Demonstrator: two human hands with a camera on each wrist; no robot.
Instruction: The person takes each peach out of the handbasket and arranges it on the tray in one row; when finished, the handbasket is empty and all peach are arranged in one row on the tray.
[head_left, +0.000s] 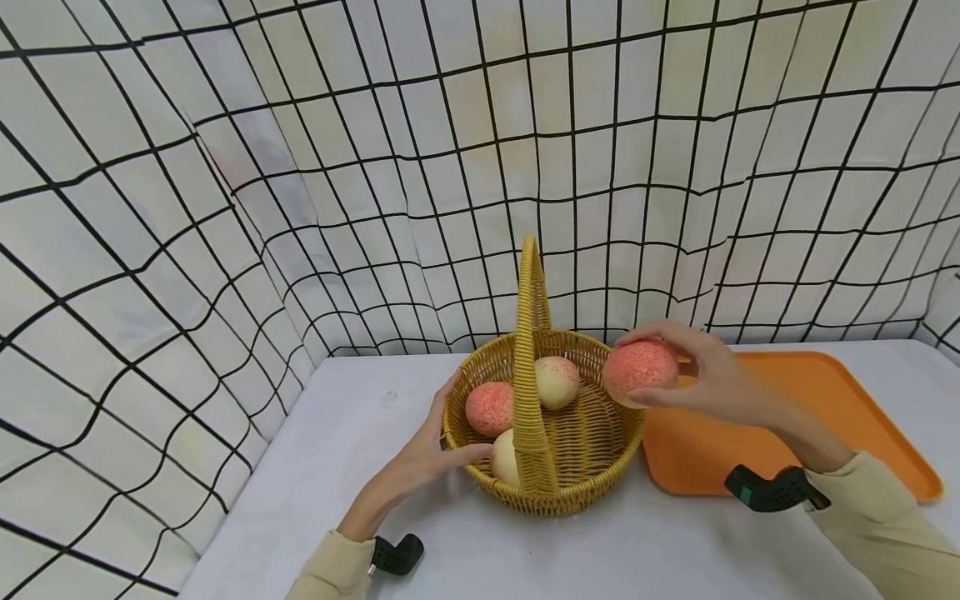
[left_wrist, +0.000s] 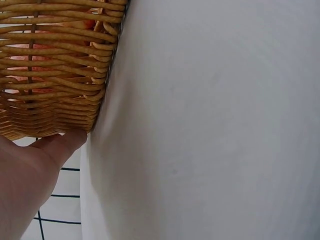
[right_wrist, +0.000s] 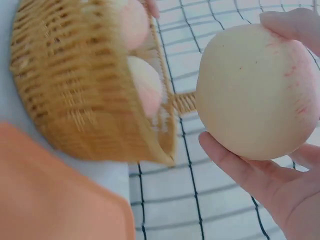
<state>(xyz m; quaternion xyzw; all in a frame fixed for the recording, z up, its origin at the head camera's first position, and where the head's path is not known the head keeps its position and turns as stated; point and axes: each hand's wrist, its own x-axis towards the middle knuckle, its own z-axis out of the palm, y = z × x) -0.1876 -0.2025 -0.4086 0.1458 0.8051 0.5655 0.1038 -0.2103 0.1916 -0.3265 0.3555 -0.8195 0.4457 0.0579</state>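
- The right hand [head_left: 708, 379] had its fingers and thumb bent round a big pink and cream peach [head_left: 637, 371], up near the basket's right edge.
- The left hand [head_left: 429, 452] held the left side of the basket [head_left: 592, 498], with its thumb over the rim.
- In the basket sat a pink peach [head_left: 490, 408], a speckled peach [head_left: 557, 383] and a pale peach [head_left: 504, 460].
- The orange tray [head_left: 795, 387] lay on the white table [head_left: 360, 408], right of the basket.
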